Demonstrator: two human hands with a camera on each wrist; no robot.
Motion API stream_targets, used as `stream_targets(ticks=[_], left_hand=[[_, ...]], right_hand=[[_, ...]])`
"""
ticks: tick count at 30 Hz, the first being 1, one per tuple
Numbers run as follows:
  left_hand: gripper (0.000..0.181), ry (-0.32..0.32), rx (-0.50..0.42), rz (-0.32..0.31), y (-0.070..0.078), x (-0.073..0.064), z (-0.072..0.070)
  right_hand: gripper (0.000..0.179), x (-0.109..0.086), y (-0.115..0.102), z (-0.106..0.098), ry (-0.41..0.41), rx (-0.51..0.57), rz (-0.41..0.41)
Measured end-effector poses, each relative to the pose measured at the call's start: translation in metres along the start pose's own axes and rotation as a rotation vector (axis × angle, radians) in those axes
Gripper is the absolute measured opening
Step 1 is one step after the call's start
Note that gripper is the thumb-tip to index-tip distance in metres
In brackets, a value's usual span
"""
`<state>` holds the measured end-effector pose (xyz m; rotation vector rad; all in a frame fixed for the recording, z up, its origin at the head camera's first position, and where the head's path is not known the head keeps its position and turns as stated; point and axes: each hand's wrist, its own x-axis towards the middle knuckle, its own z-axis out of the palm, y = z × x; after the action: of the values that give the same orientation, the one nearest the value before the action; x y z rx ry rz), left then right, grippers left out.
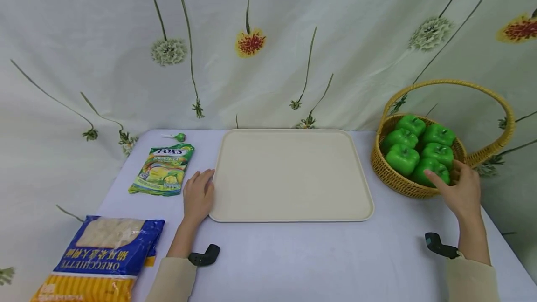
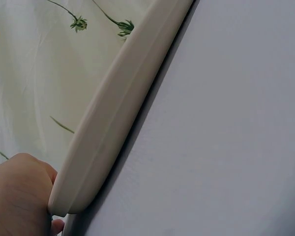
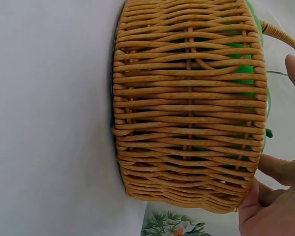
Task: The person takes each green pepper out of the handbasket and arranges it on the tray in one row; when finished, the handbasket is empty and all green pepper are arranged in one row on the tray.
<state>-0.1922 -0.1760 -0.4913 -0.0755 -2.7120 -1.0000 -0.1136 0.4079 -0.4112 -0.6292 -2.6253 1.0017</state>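
My left hand (image 1: 199, 196) rests at the left edge of a cream rectangular tray (image 1: 289, 176), fingers pointing away from me along the rim. In the left wrist view that hand (image 2: 22, 194) touches the tray's side wall (image 2: 118, 108). On the right, my right hand (image 1: 459, 188) reaches over the near right rim of a wicker basket (image 1: 388, 178) with a tall handle. Its thumb is spread beside the nearest green bell pepper (image 1: 432, 171). The right wrist view shows fingers (image 3: 280, 169) at the rim of the woven wall (image 3: 187, 113); the peppers are mostly hidden there.
A green candy bag (image 1: 163, 170) lies left of the tray, with a green lollipop (image 1: 180, 137) behind it. A blue and yellow orecchiette bag (image 1: 98, 260) lies at the near left. Flower-printed cloth (image 1: 285, 73) hangs behind the white-covered table (image 1: 319, 255).
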Motion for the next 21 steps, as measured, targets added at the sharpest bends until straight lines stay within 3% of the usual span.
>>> stream_targets(ticks=[7, 15, 21], left_hand=[[0.040, -0.011, 0.002, -0.018, 0.0007, 0.0001, -0.0002], [0.040, -0.022, 0.015, -0.031, 0.0003, 0.0003, -0.0002], [0.040, -0.016, 0.014, -0.021, 0.0004, 0.0005, 0.0004]], right_hand=[[0.091, 0.0010, 0.0009, 0.0014, -0.014, 0.002, -0.031], [0.090, 0.0032, 0.0021, 0.0049, -0.005, -0.081, -0.082], [0.090, 0.0027, 0.0035, 0.0058, -0.003, -0.105, -0.068]])
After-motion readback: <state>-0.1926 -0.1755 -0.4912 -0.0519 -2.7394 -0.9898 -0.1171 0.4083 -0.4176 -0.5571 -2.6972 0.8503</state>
